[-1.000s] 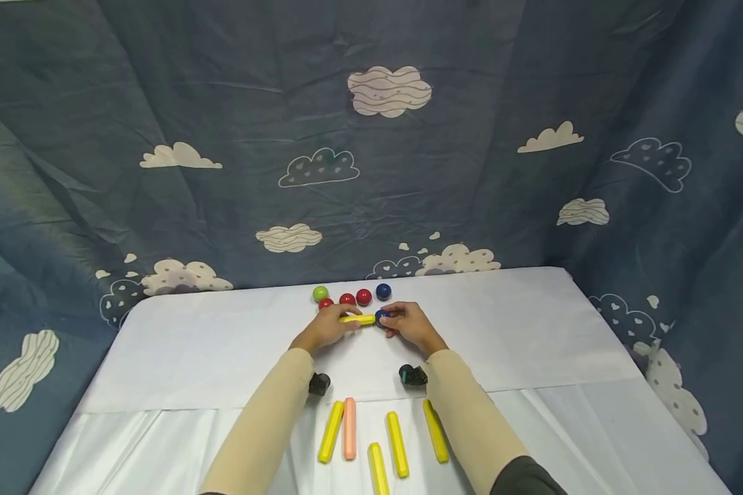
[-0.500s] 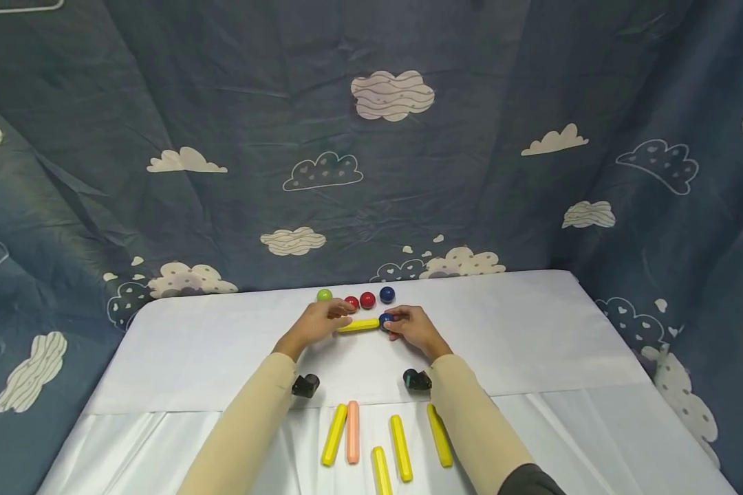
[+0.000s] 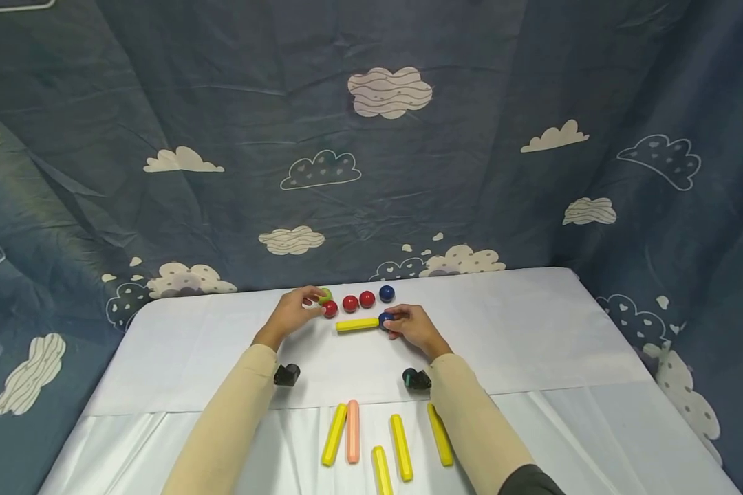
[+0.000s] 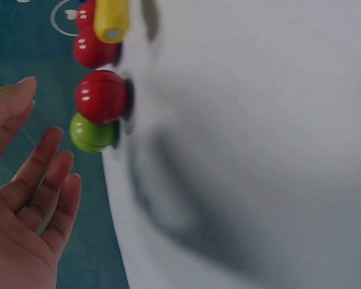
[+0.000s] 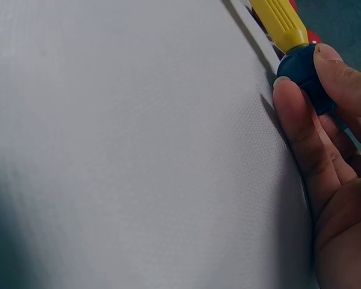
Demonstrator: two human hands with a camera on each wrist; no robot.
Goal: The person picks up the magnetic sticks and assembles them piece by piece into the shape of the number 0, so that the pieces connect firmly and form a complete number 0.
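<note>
My right hand (image 3: 416, 328) pinches a dark blue ball (image 5: 299, 67) between thumb and fingers. A yellow ridged stick (image 3: 357, 324) is joined to that ball and points left, its other end free. My left hand (image 3: 289, 315) is beside a green ball (image 4: 89, 133) and a red ball (image 4: 100, 96) at the back of the table. In the left wrist view its fingers are spread, with a gap between them and both balls. Two more red balls (image 3: 349, 303) and a second blue ball (image 3: 386, 293) lie to the right, behind the yellow stick.
On the white-covered table (image 3: 532, 330), nearer the body, lie several loose yellow sticks (image 3: 401, 447) and one pink stick (image 3: 353, 432). A dark cloud-patterned curtain (image 3: 235, 192) hangs right behind the table's back edge. Small black cameras (image 3: 287, 375) stick out from the wrists.
My left hand has let go of the yellow stick and moved left and back to the green and red balls. My right hand keeps its pinch on the blue ball.
</note>
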